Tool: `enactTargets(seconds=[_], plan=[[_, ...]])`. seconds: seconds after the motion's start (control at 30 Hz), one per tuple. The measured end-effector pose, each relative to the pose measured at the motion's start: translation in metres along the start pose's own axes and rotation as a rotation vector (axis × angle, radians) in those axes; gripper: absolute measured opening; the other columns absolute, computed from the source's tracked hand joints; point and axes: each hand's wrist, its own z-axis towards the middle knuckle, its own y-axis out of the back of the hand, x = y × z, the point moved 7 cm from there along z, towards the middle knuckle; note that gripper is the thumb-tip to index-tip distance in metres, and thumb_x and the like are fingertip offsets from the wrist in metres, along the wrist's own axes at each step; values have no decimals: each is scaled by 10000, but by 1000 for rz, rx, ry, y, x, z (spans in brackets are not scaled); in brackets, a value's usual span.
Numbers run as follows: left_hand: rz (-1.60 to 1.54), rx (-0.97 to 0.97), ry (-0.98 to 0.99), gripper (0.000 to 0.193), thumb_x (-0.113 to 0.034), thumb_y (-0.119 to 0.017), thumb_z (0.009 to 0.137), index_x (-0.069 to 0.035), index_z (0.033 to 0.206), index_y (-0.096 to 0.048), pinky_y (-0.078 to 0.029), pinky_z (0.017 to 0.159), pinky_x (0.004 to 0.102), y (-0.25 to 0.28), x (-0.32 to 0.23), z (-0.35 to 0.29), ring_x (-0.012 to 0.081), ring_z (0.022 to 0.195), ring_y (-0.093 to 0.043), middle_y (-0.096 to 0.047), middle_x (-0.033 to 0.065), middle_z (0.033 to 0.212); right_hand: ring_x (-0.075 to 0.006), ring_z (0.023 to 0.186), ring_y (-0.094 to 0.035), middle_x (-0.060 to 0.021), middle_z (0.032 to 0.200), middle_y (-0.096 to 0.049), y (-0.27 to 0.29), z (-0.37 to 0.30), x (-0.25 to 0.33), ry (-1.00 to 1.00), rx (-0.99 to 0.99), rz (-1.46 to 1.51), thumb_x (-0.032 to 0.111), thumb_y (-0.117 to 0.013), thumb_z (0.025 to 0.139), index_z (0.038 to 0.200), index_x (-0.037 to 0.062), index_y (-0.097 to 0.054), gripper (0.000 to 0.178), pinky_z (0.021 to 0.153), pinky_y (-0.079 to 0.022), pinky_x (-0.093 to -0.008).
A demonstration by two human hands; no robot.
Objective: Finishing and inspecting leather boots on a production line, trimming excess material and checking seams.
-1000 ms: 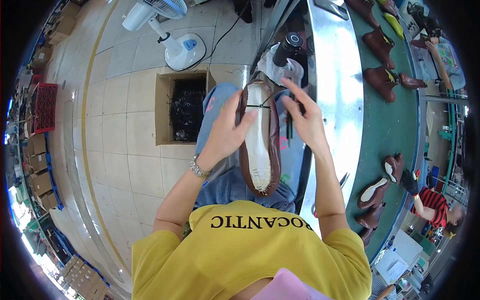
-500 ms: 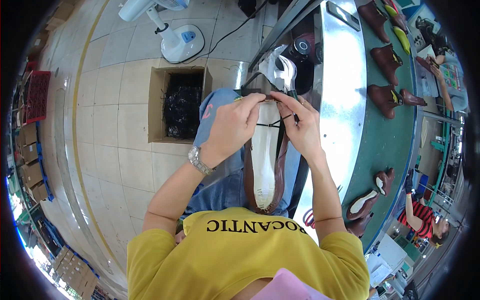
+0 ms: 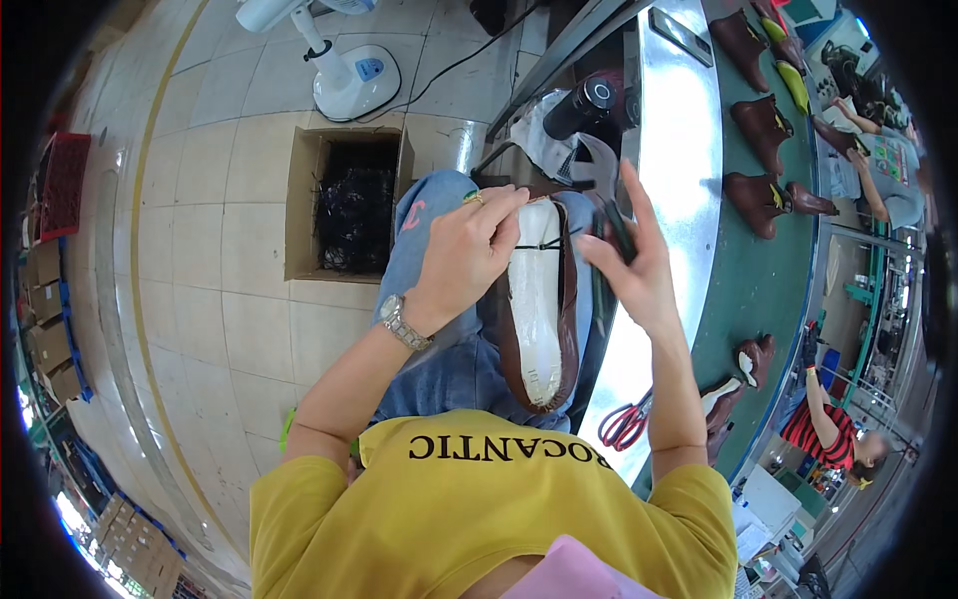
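Note:
A brown leather shoe (image 3: 568,329) rests sole up across my lap, its pale insole (image 3: 534,299) facing me and a thin black cord (image 3: 539,246) tied across it. At the shoe's far end, the fingers of my left hand (image 3: 462,255) pinch the leather edge. To the right of the shoe, my right hand (image 3: 644,270) is open, thumb and index finger spread. Beside its fingers stand pincers (image 3: 596,165) with silver jaws and dark green handles. Whether the hand touches a handle is hard to tell.
Brown boots (image 3: 756,205) and other shoes lie on the green conveyor (image 3: 714,309), beyond a metal ledge (image 3: 679,150) with a phone (image 3: 682,35). A black cylinder (image 3: 584,108), red-handled scissors (image 3: 625,424), a cardboard box (image 3: 302,205) and a fan (image 3: 359,80) are nearby. Co-workers sit across.
My right hand has let go of the shoe's far end and moved right, toward the pincers. My left hand has kept its pinch on the leather edge.

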Motion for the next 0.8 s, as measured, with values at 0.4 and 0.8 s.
enactTargets(seconds=[0.4,0.8], plan=[[43,13,-22,186,-28,-608,880,-16,1056,-668,-538,783,328,1,2,-3,291,895,-707,-713,151,1064,-176,940,-615,-109,1037,-631,-8,-38,-8,-525,517,419,27,-528,978,1555,51,-151,689,813,-505,-320],[-812,226,767,254,-159,-626,963,0,1160,-643,-461,897,250,-37,44,0,96,989,-611,-664,29,1037,-132,633,-584,-65,774,-584,-8,-41,-21,-231,426,63,43,-524,985,1528,61,-252,608,655,-491,-287]])
